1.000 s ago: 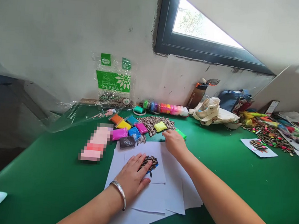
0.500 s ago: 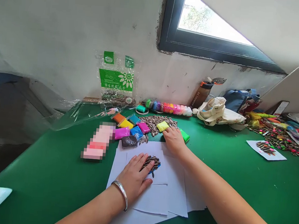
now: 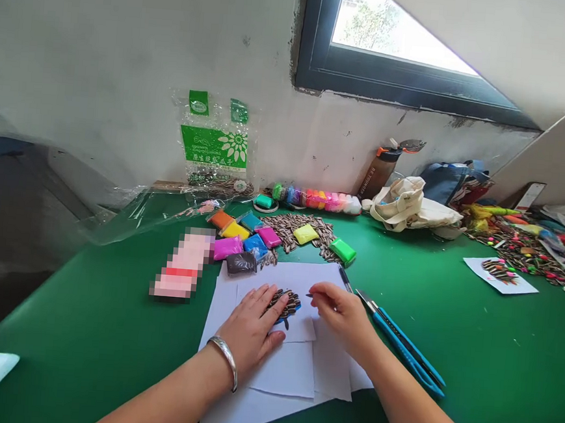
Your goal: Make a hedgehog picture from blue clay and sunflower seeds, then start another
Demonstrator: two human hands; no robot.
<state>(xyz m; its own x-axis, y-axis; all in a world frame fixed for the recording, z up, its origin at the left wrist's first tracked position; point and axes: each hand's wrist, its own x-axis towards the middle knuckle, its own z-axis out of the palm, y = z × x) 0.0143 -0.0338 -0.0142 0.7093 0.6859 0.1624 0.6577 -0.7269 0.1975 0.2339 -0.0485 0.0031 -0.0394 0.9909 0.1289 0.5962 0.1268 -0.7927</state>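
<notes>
My left hand (image 3: 254,320) lies flat, fingers slightly spread, partly over the blue-edged cluster of striped dark seeds (image 3: 291,305) on white paper sheets (image 3: 287,367); my right hand (image 3: 342,312) pinches a slim dark sliver (image 3: 310,296); pressing too hard could dislodge seeds

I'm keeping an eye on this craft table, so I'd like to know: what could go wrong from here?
The left hand rests partly over the seed-covered shape, so pressing or sliding might shift its seeds.

The right hand pinches a small dark piece at its fingertips; it could slip and drop.

A blue-handled tool with a narrow metal end lies close to the right forearm, which might brush it.
</notes>
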